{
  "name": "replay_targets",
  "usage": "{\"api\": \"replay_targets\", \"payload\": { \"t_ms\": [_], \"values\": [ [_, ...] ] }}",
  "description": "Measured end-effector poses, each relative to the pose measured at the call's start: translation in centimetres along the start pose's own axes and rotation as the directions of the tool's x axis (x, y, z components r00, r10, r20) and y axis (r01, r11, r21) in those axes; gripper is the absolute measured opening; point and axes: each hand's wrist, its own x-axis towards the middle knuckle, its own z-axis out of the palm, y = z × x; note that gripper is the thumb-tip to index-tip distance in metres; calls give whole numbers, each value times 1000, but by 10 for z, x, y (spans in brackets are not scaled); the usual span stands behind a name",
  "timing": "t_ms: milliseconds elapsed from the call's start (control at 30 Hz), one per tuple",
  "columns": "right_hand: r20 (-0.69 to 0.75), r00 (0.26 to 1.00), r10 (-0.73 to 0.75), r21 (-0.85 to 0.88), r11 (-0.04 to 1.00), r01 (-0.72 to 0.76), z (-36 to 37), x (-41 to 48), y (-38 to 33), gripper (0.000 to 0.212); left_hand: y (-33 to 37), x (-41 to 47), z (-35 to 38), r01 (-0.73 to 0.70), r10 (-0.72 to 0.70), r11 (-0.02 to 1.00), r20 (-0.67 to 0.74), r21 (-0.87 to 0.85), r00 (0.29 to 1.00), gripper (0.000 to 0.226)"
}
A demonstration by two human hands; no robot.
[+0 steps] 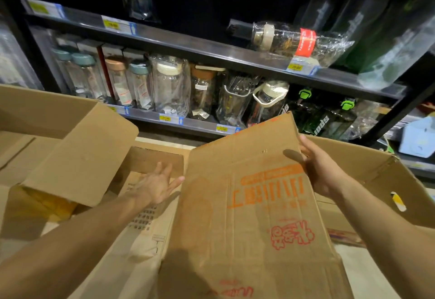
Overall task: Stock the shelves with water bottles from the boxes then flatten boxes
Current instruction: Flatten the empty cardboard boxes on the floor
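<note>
At the left of the frame an open box is seen, its big flap raised and tilted toward the centre. Behind it, in the upper left and middle, water bottles in clear wrap are stood upright in a row on the lower shelf, with yellow price tags fixed along its front rail. Left of centre the left hand is stretched forward with fingers straight and spread. Nothing is held by it, and its fingertips are placed just beside the left edge of the flattened box; contact cannot be judged. That flattened box, printed in orange and red, is held up tilted in the lower centre. Its right edge is gripped by the right hand, thumb on the printed face, the fingers hidden behind. In the upper right a wrapped bottle with a red label is laid on its side on the upper shelf. At the right a second open box is seen behind the right forearm.
</note>
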Motion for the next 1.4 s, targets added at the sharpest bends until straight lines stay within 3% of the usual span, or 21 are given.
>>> {"api": "replay_targets", "payload": {
  "t_ms": [67, 200, 333, 500, 600, 733, 833, 933, 1000, 1033, 1100, 1167, 1200, 1300, 1400],
  "values": [
    [-102, 995, -16, 21, 1000, 19, 3, 14, -2, 58, 3, 5, 7, 19, -19, 1000, 16, -8, 1000, 94],
    [-228, 970, -77, -59, 996, 65, 5, 37, 13, 42, 0, 15, 19, 32, -30, 999, 58, -25, 998, 94],
    [-269, 962, -37, -254, 967, -34, 5, 48, 35, 40, -11, 26, 27, 86, -84, 996, 104, -18, 991, 91],
    [-304, 952, 18, -510, 842, -178, -9, 49, 80, 47, -7, 26, 32, 72, -64, 996, 135, -58, 989, 88],
    [-398, 917, 1, -610, 747, -266, -29, 22, 106, 53, -1, 25, 40, 55, -62, 997, 184, 45, 981, 88],
    [-289, 957, 37, -722, 647, -243, -50, 20, 119, 37, 5, 34, 54, 83, -123, 984, 262, 159, 957, 108],
    [-220, 965, -141, -800, 593, -96, -48, 21, 112, 30, 15, 34, 69, 106, -170, 964, 254, 245, 952, 129],
    [-157, 874, -460, -901, 430, 64, -44, 21, 92, 24, 22, 29, 81, 120, -187, 948, 209, 296, 960, 135],
    [-200, 813, -548, -960, 277, -49, -48, 18, 82, 36, 26, 26, 85, 127, -191, 946, 199, 298, 961, 134],
    [-291, 803, -520, -946, 284, -159, -56, 15, 80, 49, 30, 24, 86, 125, -189, 944, 187, 306, 964, 134],
    [-508, 800, -319, -825, 446, -346, -71, 3, 80, 63, 38, 24, 90, 131, -194, 934, 165, 333, 967, 131],
    [-591, 805, -49, -678, 571, -463, -84, -18, 85, 51, 51, 21, 94, 137, -206, 917, 152, 374, 967, 125],
    [-574, 818, 36, -657, 577, -486, -87, -25, 88, 43, 55, 20, 93, 141, -214, 903, 140, 405, 967, 121],
    [-474, 880, -31, -801, 430, -417, -101, -43, 91, 22, 75, 20, 84, 49, -122, 871, 118, 488, 986, 98],
    [-448, 882, -150, -861, 340, -379, -110, -57, 73, 15, 100, 18, 73, -69, -14, 918, 206, 389, 978, 71]
  ]
}}
